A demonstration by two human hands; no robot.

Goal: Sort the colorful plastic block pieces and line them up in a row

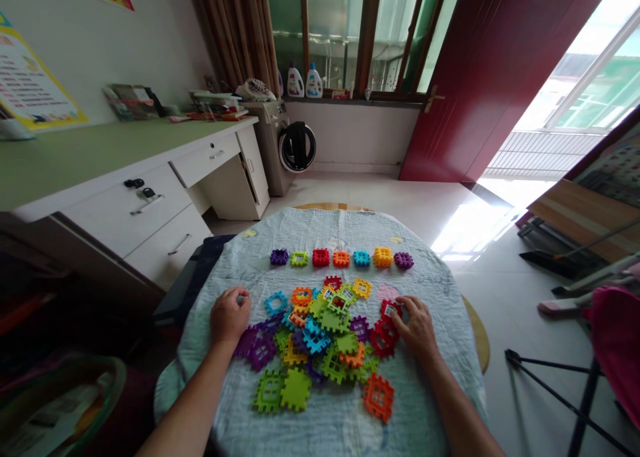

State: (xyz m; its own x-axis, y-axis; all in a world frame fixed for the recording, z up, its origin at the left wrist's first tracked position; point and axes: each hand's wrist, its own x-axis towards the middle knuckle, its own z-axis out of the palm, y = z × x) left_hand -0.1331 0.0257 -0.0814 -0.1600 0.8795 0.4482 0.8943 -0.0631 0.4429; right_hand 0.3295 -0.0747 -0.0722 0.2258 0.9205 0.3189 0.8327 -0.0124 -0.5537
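A heap of interlocking plastic tiles in several colours lies on the cloth between my hands. My left hand rests at the left of the heap, near the purple tiles, its fingers curled in and nothing visible in them. At the heap's right edge, my right hand has thumb and fingers closed on the edge of a red tile. Another red tile lies just below it. Beyond the heap runs a row of small blocks in different colours, with a red block and a yellow block among them.
A pale blue cloth covers the round table. Nearer me lie green tiles and an orange tile. A white desk stands left, a washing machine behind. Black metal legs stand at the right.
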